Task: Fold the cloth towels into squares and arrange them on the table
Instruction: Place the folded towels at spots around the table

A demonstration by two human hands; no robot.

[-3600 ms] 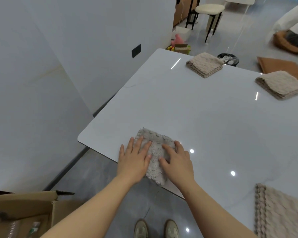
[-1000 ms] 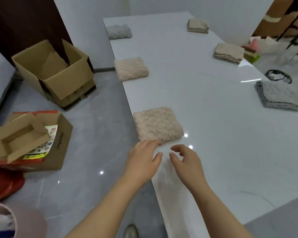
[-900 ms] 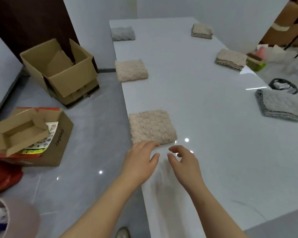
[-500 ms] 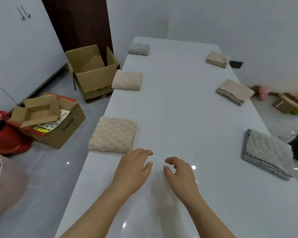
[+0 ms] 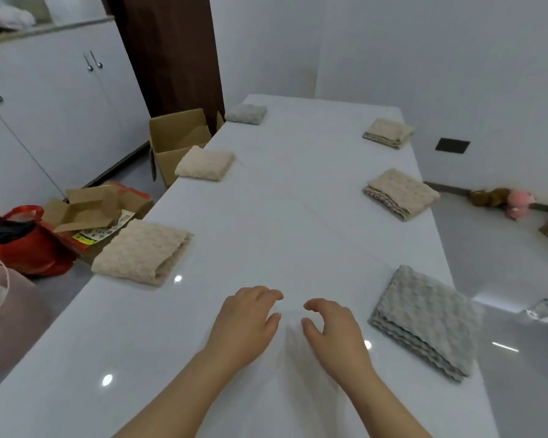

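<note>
Beige towel (image 5: 143,251) sits squared to the table's (image 5: 298,216) left edge, layers facing inward. Left hand (image 5: 244,324) and right hand (image 5: 336,333) hover mid-table toward the near end, fingers loosely curled, holding nothing. Grey towel (image 5: 424,320) lies at the right edge, stacked layers toward the hands.

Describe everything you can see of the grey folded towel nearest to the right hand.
The grey towel is folded into a rough square of several layers, whose stacked edges show along its near-left side. Its fabric looks soft, with a bumpy texture. It lies flat by the right edge of the white table, apart from the right hand.
</note>
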